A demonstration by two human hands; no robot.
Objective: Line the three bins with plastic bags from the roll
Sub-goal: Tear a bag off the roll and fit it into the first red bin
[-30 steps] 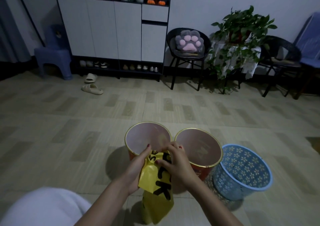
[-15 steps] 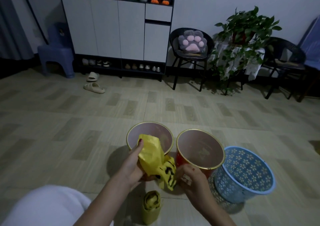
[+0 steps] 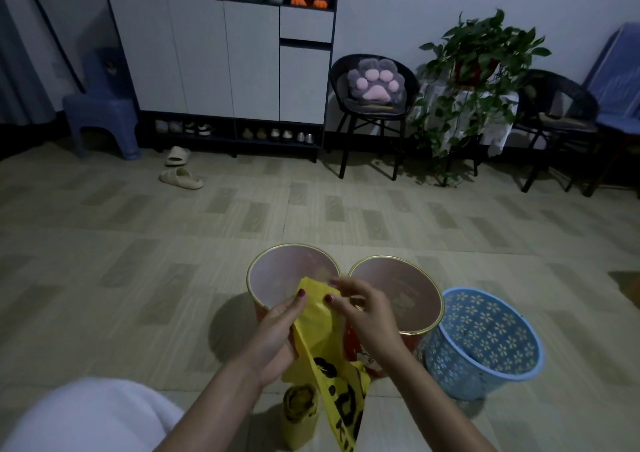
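Two bare forearms reach forward from the bottom of the view, converging toward the middle. The left hand is turned palm inward, its thumb stretched upward and its fingers curled around the edge of a yellow plastic bag. The right hand sits just beside it, back facing up, wrist bent, with thumb and fingertips pinching the top of the same bag; both thumbnails are painted dark red.
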